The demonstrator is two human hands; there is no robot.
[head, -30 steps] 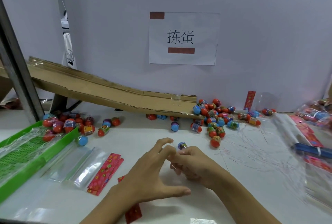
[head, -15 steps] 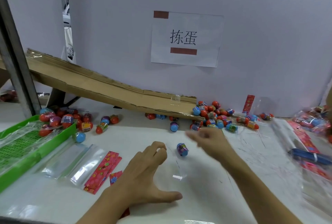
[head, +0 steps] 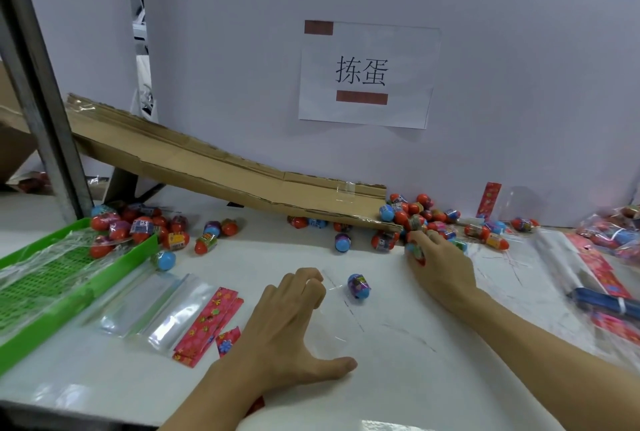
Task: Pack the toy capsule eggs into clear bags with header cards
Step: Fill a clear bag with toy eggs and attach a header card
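A flat clear bag (head: 334,320) lies on the white table with a blue and purple capsule egg (head: 358,287) inside it near its far end. My left hand (head: 294,323) rests on the bag; bent fingertips hold its near-left edge and the thumb is spread toward me. My right hand (head: 441,264) reaches into the pile of red and blue capsule eggs (head: 420,214) at the foot of the ramp. Its fingers curl round one egg (head: 415,250). Red flowered header cards (head: 207,321) lie left of my left hand.
A cardboard ramp (head: 214,167) slopes down along the back wall. A green tray (head: 45,295) sits at left with more eggs (head: 138,226) behind it. Spare clear bags (head: 156,306) lie beside the cards. A blue tool (head: 606,301), cards and packed bags (head: 616,233) are at right.
My right hand let go of the egg in the bag and moved away to the egg pile, where it closed on another egg. My left hand stayed on the bag.
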